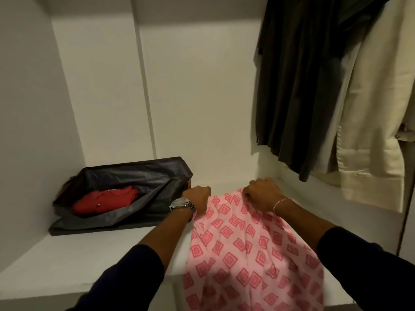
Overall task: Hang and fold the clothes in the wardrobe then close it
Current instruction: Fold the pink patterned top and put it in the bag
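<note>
1. A pink cloth with a red square pattern (pixel 251 250) lies on the white wardrobe shelf (pixel 67 263), on its right part, and its near end hangs down over the front edge of the shelf.
2. The left hand (pixel 197 198) has its fingers curled and grips the far left corner of the pink cloth; a silver wristwatch (pixel 181 204) sits on this wrist.
3. The right hand (pixel 262 194) is also curled into a fist and holds the far right corner of the cloth; a thin silver bracelet (pixel 280 204) is around this wrist.
4. Both arms wear dark sleeves pushed up from the wrists.
5. Just beside the left hand, on the left part of the shelf, lies a dark grey plastic bag (pixel 132 176), open at the side, with a folded red garment (pixel 105 199) inside it.
6. Above right, a dark hanging garment (pixel 301 86) and a cream hanging garment (pixel 377 122) hang close over the right hand, not touching it.
</note>
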